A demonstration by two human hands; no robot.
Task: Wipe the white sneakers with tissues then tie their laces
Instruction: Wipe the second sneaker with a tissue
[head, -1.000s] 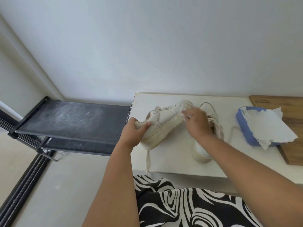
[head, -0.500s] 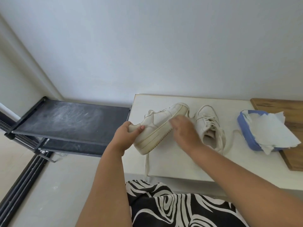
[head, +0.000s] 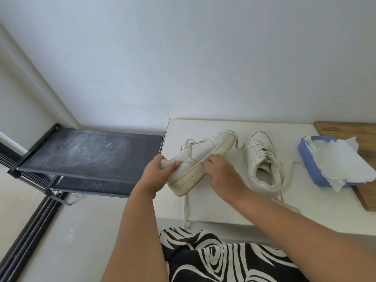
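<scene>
Wiping is under way in the head view, by the look of things. The left hand grips the heel of the tilted sneaker, lifted on its side above the desk, sole edge facing the camera. The right hand presses a thin white tissue against the midsole, fingers curled round it. Right of this shoe, the second sneaker stands on the desk, laces loose and trailing. Farther right lies the blue tissue pack, sheets spilling out. Judged from this, the yellowed sole wants more rubbing, the other shoe's wiping cannot be confirmed, and both lacings remain.
</scene>
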